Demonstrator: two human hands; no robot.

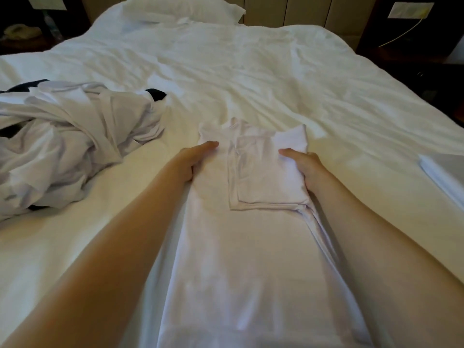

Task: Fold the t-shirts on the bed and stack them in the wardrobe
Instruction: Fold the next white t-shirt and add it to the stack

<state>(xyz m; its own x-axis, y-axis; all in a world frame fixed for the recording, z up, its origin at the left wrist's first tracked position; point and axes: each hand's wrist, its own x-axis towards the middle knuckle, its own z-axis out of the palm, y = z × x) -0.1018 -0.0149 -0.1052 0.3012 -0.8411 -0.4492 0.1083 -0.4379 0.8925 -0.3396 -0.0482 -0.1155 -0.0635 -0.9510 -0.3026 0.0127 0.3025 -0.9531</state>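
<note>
Lying lengthwise on the bed (pixel 276 71), t-shirt (pixel 241 247) sat narrowed to a strip. Left hand (pixel 198 158) and right hand (pixel 302 164) each gripped a shoulder edge, thumbs on top. Judged best: lift both evenly, bring collar to hem, keep sides square

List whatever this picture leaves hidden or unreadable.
Head view:
- Left hand and right hand: lower fingers behind the t-shirt edges, grip unclear.
- Pile: shirt count lost in the tangle; left edge cuts it.
- Folded stack: cut by right edge.
- Wardrobe: out of frame.
- Nightstand items: dark, blurred.
</note>
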